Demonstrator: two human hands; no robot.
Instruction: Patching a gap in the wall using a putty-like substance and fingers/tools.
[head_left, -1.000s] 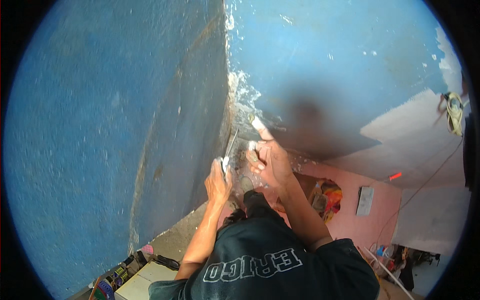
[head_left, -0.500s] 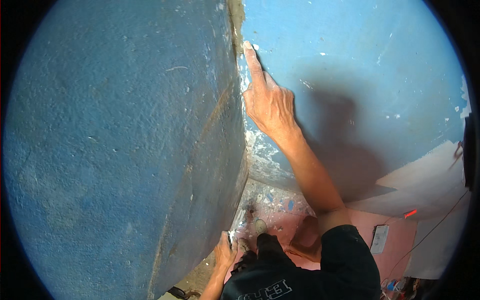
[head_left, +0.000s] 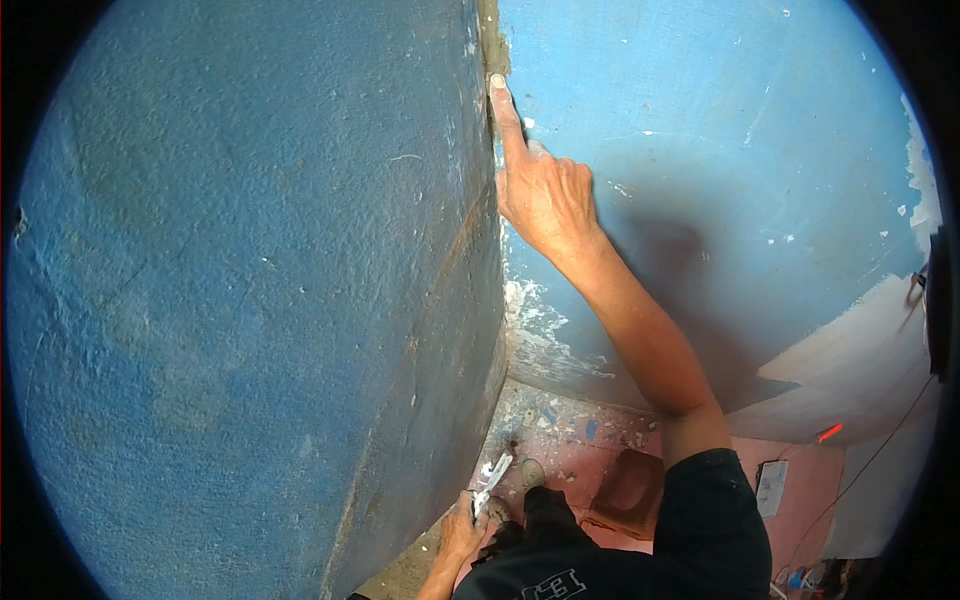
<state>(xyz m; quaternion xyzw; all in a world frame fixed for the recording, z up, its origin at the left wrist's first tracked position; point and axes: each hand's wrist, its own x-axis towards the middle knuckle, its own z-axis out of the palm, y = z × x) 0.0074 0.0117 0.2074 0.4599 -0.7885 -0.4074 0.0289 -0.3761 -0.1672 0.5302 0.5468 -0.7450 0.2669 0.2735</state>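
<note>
My right hand is raised at the inside corner between two blue walls, its index finger stretched up onto the grey filler in the upper seam. The other fingers are bent, with no held thing visible. My left hand, low near the left wall, grips a scraper with a pale, smeared blade pointing up and right. Flaking white patches mark the corner below my right hand.
My feet stand on the paint-spattered pink floor. A brown block, a pale rectangular object and a small red object lie to the right. A thin cord runs along the right side.
My right hand has risen from low beside the scraper to high on the corner seam, edging slightly higher since half a second ago. The view has shifted upward along the walls.
</note>
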